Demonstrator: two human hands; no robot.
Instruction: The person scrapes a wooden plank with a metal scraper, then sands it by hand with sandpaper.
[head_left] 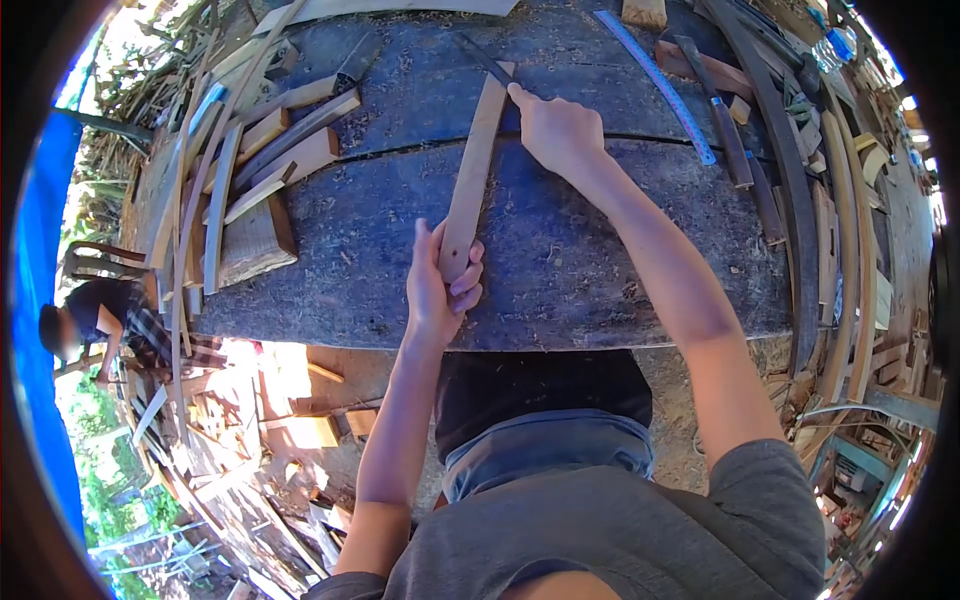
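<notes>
My left hand [445, 275] is wrapped round the near end of a flat wooden strip [473, 180], with the fingers curled over its right edge. A small dark spot marks the strip close to those fingers. The strip slants up and slightly right over the dark workbench [360, 240]. At its far end, my right hand [560, 130] is closed on a narrow dark-bladed tool [482, 58], the index finger stretched along it. The blade crosses the strip's tip and points up and left. My hand hides the tool's handle, so its exact kind cannot be told.
A blue ruler [660, 90] and a wooden-handled tool [733, 140] lie on the right. Wood offcuts [290, 160] and a thick block [255, 245] crowd the left. Long battens [848, 250] line the right edge. Another person [110, 320] sits at far left.
</notes>
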